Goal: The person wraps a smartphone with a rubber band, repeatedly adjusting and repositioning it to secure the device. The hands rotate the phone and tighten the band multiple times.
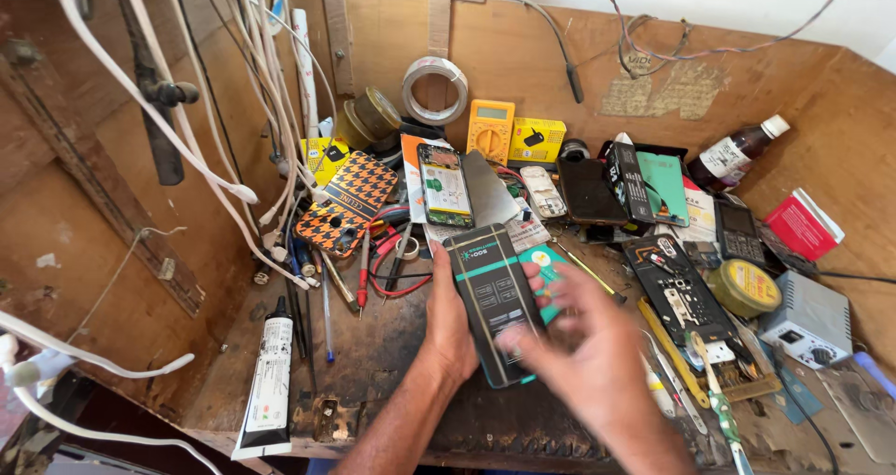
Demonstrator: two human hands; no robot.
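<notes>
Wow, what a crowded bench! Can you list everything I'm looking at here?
Flat box: one, black with green trim, held at bench centre.
Multimeter: one, yellow, against the back wall.
Tape roll: one, grey-white, hanging on the back wall.
Opened phone: one, green board showing, behind the box.
Patterned case: one, orange and black, left of the phone.
Glue tube: one, white with black cap, front left edge.
Bottle: one, dark with white cap, back right.
Round tin: one, yellow, right.
White cables: several, hanging at left.
Left hand: grips the box's left edge.
Right hand: blurred, over the box's right side.
</notes>
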